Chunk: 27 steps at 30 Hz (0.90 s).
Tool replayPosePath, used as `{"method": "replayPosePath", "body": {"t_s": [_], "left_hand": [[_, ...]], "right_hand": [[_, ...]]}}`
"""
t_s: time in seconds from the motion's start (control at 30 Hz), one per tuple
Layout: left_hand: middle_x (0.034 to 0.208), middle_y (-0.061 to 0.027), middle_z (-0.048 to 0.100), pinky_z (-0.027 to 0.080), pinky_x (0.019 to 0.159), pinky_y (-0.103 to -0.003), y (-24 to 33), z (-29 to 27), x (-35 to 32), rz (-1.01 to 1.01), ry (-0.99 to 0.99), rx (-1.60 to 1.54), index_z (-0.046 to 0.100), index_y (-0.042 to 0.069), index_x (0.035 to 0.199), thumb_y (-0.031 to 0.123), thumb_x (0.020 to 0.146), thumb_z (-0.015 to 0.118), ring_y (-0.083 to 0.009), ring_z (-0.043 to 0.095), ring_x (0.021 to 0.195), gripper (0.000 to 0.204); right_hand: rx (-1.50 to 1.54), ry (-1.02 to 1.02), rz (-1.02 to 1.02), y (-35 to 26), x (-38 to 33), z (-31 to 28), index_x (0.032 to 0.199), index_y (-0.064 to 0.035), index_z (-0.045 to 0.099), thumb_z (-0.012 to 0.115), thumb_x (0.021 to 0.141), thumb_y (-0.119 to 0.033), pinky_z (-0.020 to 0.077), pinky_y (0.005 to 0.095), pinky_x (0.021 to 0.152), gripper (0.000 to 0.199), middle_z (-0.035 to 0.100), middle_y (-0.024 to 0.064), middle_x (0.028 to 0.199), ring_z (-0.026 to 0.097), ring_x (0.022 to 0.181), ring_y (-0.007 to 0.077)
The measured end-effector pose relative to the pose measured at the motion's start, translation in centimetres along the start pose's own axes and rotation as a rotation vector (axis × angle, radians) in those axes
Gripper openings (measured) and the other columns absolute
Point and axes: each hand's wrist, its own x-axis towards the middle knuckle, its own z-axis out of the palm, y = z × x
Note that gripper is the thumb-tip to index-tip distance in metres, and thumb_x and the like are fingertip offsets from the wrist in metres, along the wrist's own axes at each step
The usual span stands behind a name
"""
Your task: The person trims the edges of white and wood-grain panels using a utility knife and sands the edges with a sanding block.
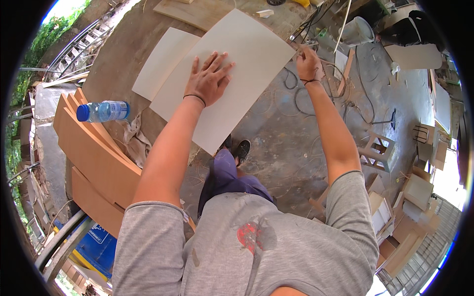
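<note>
Left hand (210, 79) lies flat on pale board (247, 59); right hand (308, 64) grips its far edge.

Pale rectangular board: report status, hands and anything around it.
Left hand flat on pale rectangular board. Right hand at its right edge, grip unclear. Second pale sheet underneath; clear plastic water bottle left.

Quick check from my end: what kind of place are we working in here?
Most likely a small carpentry workshop, partly open-air: stacked brown boards, pale panel under the left hand, cables and offcuts on a dusty concrete floor.
</note>
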Motion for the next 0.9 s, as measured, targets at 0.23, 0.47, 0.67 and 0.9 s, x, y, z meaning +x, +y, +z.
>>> {"method": "replayPosePath", "body": {"t_s": [0.23, 0.47, 0.67, 0.9], "left_hand": [[0.152, 0.0028, 0.035, 0.015, 0.115, -0.056, -0.4, 0.1, -0.6, -0.003, 0.018, 0.002, 0.053, 0.029, 0.134, 0.032, 0.095, 0.05, -0.0193, 0.027, 0.143, 0.038], [0.152, 0.0016, 0.034, 0.015, 0.115, -0.056, 0.0, 0.6, -0.1, 0.014, 0.035, 0.003, 0.052, 0.029, 0.134, 0.033, 0.097, 0.047, -0.0193, 0.026, 0.143, 0.038], [0.151, 0.0009, 0.035, 0.016, 0.115, -0.056, -0.7, 0.7, -0.7, -0.002, 0.054, -0.004, 0.053, 0.028, 0.133, 0.032, 0.097, 0.047, -0.0195, 0.028, 0.142, 0.037], [0.15, 0.0001, 0.037, 0.018, 0.115, -0.056, 0.0, 0.8, -0.2, 0.004, 0.092, -0.058, 0.054, 0.026, 0.131, 0.029, 0.097, 0.046, -0.0196, 0.029, 0.142, 0.035]], "right_hand": [[0.023, -0.085, -0.14, -6.3, -6.1, 0.6, 0.106, -0.0112, 0.063, 0.059, 0.079, -0.004, 0.0519, 0.0444, 0.073, 0.028, 0.063, 0.0151, 0.094, 0.062, 0.088, 0.0375], [0.238, -0.738, -0.401, -23.7, -27.6, -0.5, 0.105, -0.0147, 0.062, 0.056, 0.075, -0.007, 0.0542, 0.0415, 0.071, 0.032, 0.059, 0.01, 0.098, 0.058, 0.094, 0.0294], [0.219, -0.532, -0.158, -21.5, -21.2, -3.9, 0.112, -0.0142, 0.061, 0.058, 0.074, -0.006, 0.0541, 0.0414, 0.069, 0.04, 0.06, 0.009, 0.092, 0.061, 0.089, 0.0317], [0.046, -0.271, -0.137, -17.8, -17.4, -3.2, 0.117, -0.0139, 0.063, 0.056, 0.081, -0.003, 0.0496, 0.0406, 0.063, 0.038, 0.056, 0.011, 0.081, 0.058, 0.077, 0.0309]]}}
